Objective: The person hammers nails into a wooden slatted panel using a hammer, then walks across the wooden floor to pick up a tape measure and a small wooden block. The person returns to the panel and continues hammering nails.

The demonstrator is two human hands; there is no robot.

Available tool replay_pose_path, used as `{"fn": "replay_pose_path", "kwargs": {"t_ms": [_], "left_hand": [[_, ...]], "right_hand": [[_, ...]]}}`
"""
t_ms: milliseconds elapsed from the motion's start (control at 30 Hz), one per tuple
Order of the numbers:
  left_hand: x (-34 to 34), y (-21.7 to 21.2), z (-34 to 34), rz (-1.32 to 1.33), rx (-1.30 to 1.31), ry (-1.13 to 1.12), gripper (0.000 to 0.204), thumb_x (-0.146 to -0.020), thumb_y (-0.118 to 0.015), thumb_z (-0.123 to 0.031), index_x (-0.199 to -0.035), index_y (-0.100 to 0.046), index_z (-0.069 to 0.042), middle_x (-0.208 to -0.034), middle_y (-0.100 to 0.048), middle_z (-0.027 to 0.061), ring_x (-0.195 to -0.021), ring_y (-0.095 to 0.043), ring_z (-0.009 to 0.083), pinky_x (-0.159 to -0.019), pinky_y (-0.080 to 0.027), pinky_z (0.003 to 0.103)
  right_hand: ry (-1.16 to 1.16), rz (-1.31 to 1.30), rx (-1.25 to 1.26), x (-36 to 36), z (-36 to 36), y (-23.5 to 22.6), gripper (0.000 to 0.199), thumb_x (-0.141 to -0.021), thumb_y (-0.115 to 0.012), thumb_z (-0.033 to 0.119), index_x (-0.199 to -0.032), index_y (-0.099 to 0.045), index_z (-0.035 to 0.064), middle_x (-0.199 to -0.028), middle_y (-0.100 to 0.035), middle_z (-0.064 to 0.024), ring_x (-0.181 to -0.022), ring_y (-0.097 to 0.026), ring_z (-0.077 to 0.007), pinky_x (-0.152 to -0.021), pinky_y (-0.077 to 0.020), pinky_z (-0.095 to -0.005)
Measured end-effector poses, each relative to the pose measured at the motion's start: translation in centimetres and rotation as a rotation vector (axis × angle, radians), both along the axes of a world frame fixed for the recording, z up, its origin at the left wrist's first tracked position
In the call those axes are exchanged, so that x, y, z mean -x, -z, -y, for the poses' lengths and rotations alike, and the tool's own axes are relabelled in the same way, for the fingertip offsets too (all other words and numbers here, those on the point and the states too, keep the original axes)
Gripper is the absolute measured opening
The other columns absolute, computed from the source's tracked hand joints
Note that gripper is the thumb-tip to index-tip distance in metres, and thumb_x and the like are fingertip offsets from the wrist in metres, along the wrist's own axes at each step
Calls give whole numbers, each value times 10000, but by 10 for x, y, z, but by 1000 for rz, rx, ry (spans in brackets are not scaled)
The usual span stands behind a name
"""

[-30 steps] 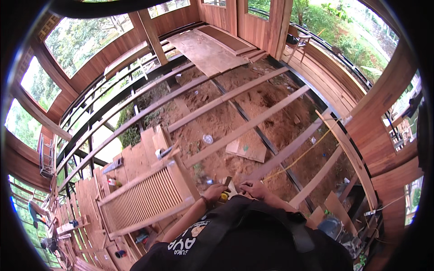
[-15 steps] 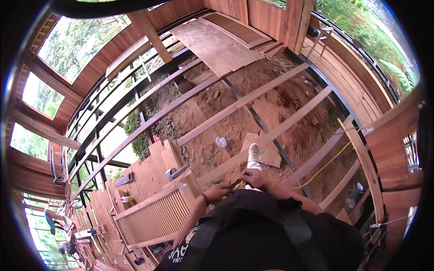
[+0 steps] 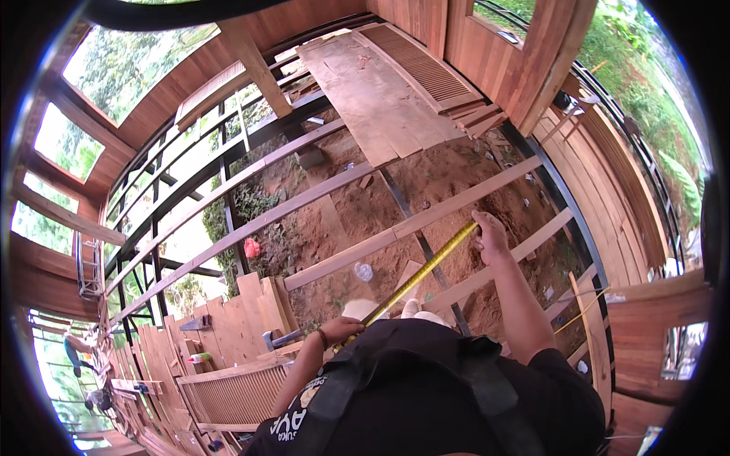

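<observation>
A yellow tape measure (image 3: 426, 268) is drawn out in a slanting line across the front of my body. My right hand (image 3: 491, 234) pinches its far end, out ahead and to the right over the floor beams. Close to my body, my left hand (image 3: 341, 328) is closed around the near end; the case is mostly hidden by that hand and my shirt. Below the blade run wooden joists (image 3: 414, 223) over bare reddish soil. A hammer (image 3: 280, 340) lies on timber just left of my left hand.
Open gaps between the joists drop to soil. Loose boards (image 3: 251, 315) at left carry a handsaw (image 3: 196, 323) and a small bottle (image 3: 199, 357). A slatted panel (image 3: 232, 395) lies nearer. Plywood (image 3: 380, 99) covers joists at the far side. People (image 3: 78, 353) are at far left.
My right hand has moved forward and right, away from my left hand, and the tape blade now stretches between them. My view has shifted slightly.
</observation>
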State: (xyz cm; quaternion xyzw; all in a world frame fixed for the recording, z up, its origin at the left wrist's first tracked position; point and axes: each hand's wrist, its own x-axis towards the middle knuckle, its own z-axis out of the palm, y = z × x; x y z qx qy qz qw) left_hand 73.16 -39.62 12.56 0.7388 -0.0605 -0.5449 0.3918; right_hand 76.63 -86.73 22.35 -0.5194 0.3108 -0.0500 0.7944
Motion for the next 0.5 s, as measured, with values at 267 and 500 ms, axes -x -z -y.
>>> {"fn": "replay_pose_path", "kwargs": {"t_ms": [267, 500], "left_hand": [[-151, 6, 29, -15, 138, -413, 268, -954, -564, -235, -1006, -740, -40, -921, -705, 50, -901, -651, 137, -783, -521, 301], [-337, 4, 11, -344, 307, -921, 242, -962, -558, -247, -1039, -697, -65, -896, -686, 69, -762, -693, 195, -705, -551, 304]], "right_hand": [[-271, -94, -4, -125, -74, 62, 83, -921, -687, 186, -900, -667, 108, -688, -564, 26, -521, -471, -68, -469, -348, -243], [-749, -329, 699, -249, -89, 182, 295, -928, -666, 281, -1033, -727, 11, -956, -735, -128, -880, -685, -240, -776, -518, -376]]}}
